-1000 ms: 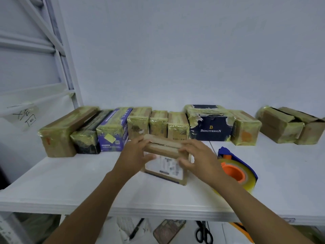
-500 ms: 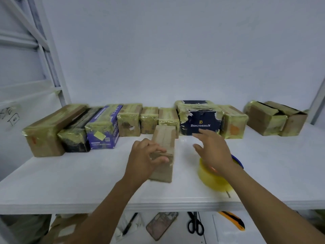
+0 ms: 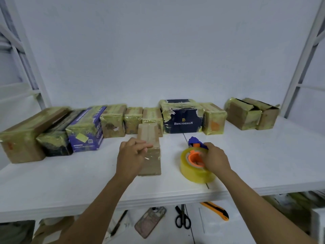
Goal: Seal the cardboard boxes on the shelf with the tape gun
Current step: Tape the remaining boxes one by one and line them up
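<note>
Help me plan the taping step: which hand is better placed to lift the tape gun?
Right. The right hand grips the tape gun, while the left hand holds the small brown box, likely steadying it for taping.

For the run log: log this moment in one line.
left hand: holds cardboard box | right hand: grips tape gun | stage: tape gun not yet on box

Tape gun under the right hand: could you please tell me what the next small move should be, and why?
Probably lift the tape gun and bring it to the top of the cardboard box. The right hand grips it beside the box, the left hand holds the box on the shelf, and much of its top shows bare cardboard, unlike the wrapped row behind.
</note>
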